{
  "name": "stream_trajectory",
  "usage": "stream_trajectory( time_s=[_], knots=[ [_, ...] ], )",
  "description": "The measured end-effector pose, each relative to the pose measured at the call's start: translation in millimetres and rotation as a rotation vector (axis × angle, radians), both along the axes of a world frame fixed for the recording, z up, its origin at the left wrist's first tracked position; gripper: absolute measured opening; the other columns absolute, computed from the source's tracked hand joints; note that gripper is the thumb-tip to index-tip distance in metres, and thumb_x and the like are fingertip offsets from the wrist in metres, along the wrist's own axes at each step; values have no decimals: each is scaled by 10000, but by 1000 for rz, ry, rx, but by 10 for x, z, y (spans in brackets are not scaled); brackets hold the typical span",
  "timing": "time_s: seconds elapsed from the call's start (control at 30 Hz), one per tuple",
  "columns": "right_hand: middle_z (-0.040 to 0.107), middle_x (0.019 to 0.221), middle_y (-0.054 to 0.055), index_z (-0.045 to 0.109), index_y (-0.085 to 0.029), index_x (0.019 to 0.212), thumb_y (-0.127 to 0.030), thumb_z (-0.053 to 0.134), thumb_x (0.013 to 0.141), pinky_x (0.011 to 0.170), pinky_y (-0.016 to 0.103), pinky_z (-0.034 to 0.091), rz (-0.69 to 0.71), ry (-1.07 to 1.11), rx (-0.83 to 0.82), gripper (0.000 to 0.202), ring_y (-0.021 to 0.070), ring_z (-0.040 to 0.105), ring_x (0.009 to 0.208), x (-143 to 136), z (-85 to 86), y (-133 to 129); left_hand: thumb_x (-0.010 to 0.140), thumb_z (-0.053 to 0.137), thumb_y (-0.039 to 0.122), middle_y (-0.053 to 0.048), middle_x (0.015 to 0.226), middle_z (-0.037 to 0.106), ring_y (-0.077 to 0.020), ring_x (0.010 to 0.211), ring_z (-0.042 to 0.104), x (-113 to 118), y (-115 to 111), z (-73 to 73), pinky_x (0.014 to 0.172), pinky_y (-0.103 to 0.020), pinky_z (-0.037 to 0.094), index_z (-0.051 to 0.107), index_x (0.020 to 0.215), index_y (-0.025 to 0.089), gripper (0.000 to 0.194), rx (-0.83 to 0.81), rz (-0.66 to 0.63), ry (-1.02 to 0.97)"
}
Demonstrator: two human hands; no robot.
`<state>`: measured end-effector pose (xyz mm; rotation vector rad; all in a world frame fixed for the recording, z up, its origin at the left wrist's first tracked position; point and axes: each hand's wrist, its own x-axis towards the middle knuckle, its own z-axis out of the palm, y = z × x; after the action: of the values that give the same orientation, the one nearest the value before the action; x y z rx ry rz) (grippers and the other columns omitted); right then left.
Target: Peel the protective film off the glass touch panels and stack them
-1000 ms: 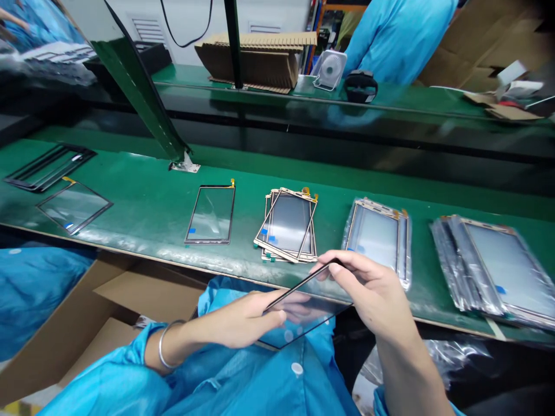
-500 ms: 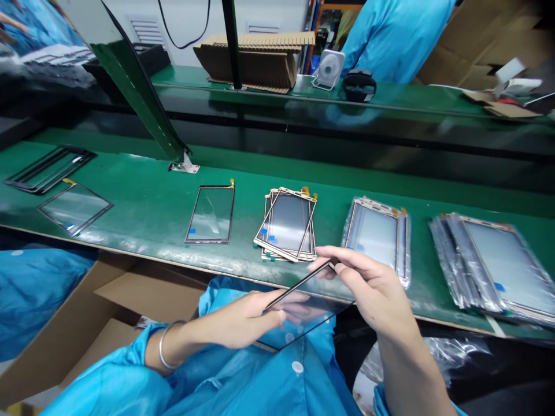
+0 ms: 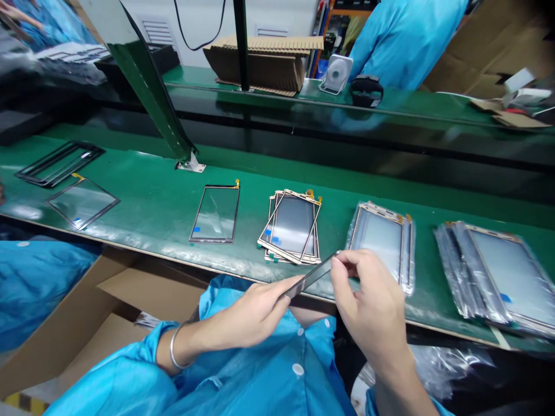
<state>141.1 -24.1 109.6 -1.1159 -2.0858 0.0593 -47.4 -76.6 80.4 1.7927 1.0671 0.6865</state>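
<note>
A thin dark-edged glass panel (image 3: 313,276) is held up in front of my body, seen nearly edge-on. My left hand (image 3: 255,312) grips its lower left end between thumb and fingers. At its upper right corner my right hand (image 3: 368,294) pinches the edge with thumb and forefinger. Behind the panel, on the green bench, lies an uneven stack of framed panels (image 3: 293,225). A single panel (image 3: 215,214) lies left of that stack. To the right are panels in clear plastic (image 3: 379,240) and a larger wrapped pile (image 3: 498,271).
A tilted panel (image 3: 83,202) and black frames (image 3: 59,164) lie at the bench's left. A green post (image 3: 151,92) rises behind. On the rear shelf stand a cardboard divider box (image 3: 255,66) and small fan (image 3: 336,74). A person's blue sleeve (image 3: 399,40) shows beyond. An open carton (image 3: 147,289) sits below.
The panel has turned from showing its broad face to nearly edge-on. My right hand's fingers have drawn together at its corner. The view has shifted slightly.
</note>
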Motion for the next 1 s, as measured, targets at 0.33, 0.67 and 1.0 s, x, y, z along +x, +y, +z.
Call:
stream_trajectory(
  time_s=[0.33, 0.67, 1.0],
  knots=[
    [538, 756, 21, 519, -175, 876, -179, 430, 972, 662, 269, 383, 12, -103, -124, 131, 150, 526, 700, 38, 158, -82, 958, 336, 125, -87, 1466, 454, -190, 1316, 471, 56, -51, -109, 1095, -357, 407, 308, 1478, 185, 523, 148, 35, 67],
    [513, 653, -26, 539, -213, 720, -81, 534, 847, 548, 269, 359, -69, 319, -108, 184, 118, 447, 572, -11, 92, -94, 969, 355, 147, -43, 1456, 469, -208, 1311, 477, 145, -40, 2, 1091, -365, 386, 343, 1473, 245, 513, 31, 70, -127],
    [638, 747, 37, 569, -211, 693, -160, 559, 839, 424, 256, 371, 158, 897, -314, 156, 177, 603, 606, 238, -3, -75, 968, 439, 271, -136, 1360, 561, -247, 1177, 595, 89, -19, -91, 924, -373, 504, 426, 1412, 213, 447, -483, 98, -634]
  ],
)
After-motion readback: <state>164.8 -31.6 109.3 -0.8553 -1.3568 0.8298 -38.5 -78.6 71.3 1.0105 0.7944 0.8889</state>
